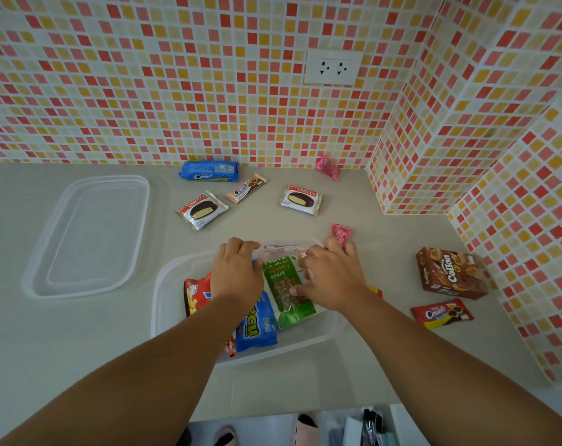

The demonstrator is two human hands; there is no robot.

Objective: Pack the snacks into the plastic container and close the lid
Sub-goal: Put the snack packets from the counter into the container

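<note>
Both hands, left hand (238, 272) and right hand (332, 278), are gripping the nut bag (286, 284), settling it into the plastic container (164, 284); laying it flat should help the lid (86, 236) close.

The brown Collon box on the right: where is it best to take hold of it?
Probably across its two long side edges, from above. The Collon box lies flat on the counter, apart from the red Cream-O pack, so both edges look free for the right hand.
</note>
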